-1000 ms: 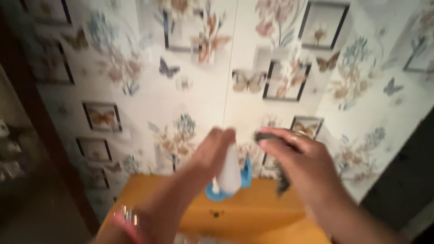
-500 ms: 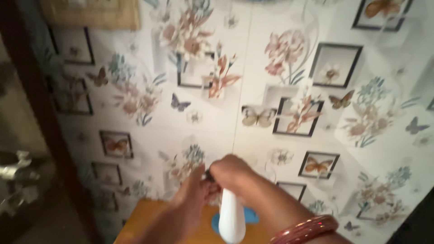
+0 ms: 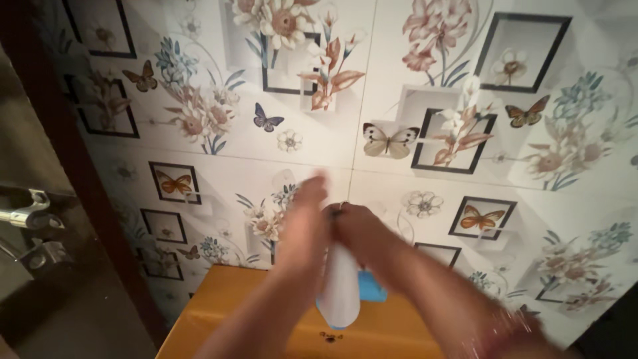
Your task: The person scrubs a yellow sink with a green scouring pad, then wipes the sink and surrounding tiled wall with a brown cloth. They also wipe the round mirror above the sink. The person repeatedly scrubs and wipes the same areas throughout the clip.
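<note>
Motion blur obscures both hands. The left hand (image 3: 302,223) and right hand (image 3: 362,233) grip the top of a white bottle (image 3: 340,289), hiding its cap, above the orange counter (image 3: 219,312) near its rear edge.

Glossy wall tiles (image 3: 399,100) printed with flowers, butterflies and dark picture frames fill the scene. A dark wooden door frame (image 3: 73,179) runs down the left, with metal door hardware (image 3: 26,213) beside it. An orange-yellow surface (image 3: 232,306) sits below the tiles.
</note>
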